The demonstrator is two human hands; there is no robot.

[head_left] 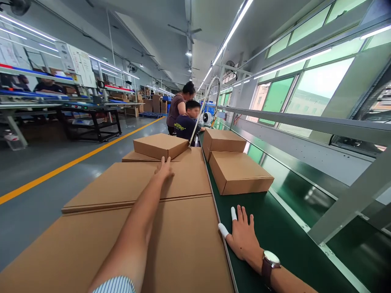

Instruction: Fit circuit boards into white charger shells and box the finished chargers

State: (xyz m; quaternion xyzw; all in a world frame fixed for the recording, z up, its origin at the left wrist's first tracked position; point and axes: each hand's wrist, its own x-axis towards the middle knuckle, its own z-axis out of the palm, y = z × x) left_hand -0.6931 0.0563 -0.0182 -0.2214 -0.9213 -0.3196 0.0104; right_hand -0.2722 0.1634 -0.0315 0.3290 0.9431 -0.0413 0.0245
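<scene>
Over the stacked flat cardboard (pixel 110 183), my left hand (pixel 165 169) reaches forward with its fingers apart, close to the near edge of a closed brown box (pixel 160 145). Whether its fingertips touch that box I cannot tell. My right hand (pixel 242 234) is spread above the green conveyor belt (pixel 275 228), near its left metal edge, holding nothing. White covers are on its thumb and index finger, and a watch is on the wrist. Beyond it on the belt lies a closed box (pixel 241 173), with more boxes (pixel 224 140) behind.
Two people (pixel 185 116) are beside the line ahead. A slanted grey metal post (pixel 348 195) and a long rail (pixel 305 121) stand at the right. Left of the cardboard, the floor bears a yellow line (pixel 76 161), with a black wheeled frame (pixel 91 122) beyond.
</scene>
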